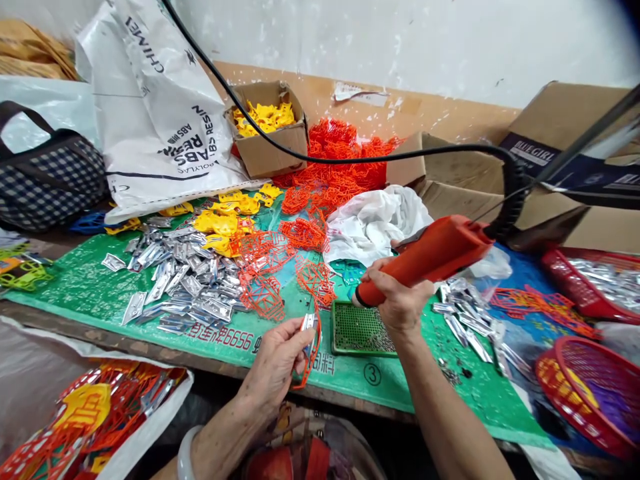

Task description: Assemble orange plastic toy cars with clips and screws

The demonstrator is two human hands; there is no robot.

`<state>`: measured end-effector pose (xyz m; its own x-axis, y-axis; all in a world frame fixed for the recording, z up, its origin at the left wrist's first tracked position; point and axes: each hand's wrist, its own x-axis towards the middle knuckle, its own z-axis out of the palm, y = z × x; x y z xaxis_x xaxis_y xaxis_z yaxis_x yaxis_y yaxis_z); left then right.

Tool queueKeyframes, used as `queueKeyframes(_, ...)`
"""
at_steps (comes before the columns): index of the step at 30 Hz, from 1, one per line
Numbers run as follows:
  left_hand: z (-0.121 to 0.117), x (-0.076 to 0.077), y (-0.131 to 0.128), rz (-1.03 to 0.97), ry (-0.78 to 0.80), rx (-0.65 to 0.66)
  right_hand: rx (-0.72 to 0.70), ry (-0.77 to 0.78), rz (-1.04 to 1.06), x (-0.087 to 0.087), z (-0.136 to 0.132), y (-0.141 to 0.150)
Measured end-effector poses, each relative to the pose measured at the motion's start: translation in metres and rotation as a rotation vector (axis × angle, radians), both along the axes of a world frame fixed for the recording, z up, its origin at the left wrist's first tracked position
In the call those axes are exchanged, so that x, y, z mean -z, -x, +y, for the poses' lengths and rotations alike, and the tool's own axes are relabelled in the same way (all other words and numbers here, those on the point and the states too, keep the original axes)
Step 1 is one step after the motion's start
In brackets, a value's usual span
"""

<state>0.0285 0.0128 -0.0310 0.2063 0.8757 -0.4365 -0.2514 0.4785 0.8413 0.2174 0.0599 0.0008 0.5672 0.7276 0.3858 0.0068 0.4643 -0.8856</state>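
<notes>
My left hand is closed, pinching a shiny silver part together with a thin orange plastic frame near the table's front edge. My right hand wraps round a red electric screwdriver, tilted with its nose down to the left. The nose is over the green perforated tray, which holds many small dark pieces that look like screws. From the screwdriver's rear runs a black cable. The bit itself is too small to make out.
Silver parts lie heaped on the green tabletop, beside yellow plastic pieces and tangled orange frames. A white bag sits behind the tray. Red baskets stand right, cardboard boxes behind. An open sack is front left.
</notes>
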Motion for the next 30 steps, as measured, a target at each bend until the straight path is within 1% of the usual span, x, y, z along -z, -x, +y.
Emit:
queueKeyframes(8,0.003,-0.002,0.002,0.011,-0.037,0.073,-0.002,0.006,-0.018,0.007,0.004,-0.002)
queueKeyframes(12,0.003,0.0,0.003,0.018,-0.048,0.129,0.016,0.028,-0.029,0.006,0.004,0.0)
queueKeyframes(18,0.004,0.0,0.004,0.018,-0.051,0.192,-0.008,0.021,-0.004,0.003,0.004,0.002)
queueKeyframes(24,0.012,-0.005,0.009,0.061,-0.082,0.163,0.014,0.032,0.01,0.003,0.003,0.004)
queueKeyframes(26,0.017,-0.007,0.013,0.142,-0.124,0.219,0.013,0.029,0.005,0.003,0.004,0.004)
queueKeyframes(30,0.027,-0.013,0.019,0.33,-0.273,0.378,0.011,0.002,0.032,0.0,0.005,0.0)
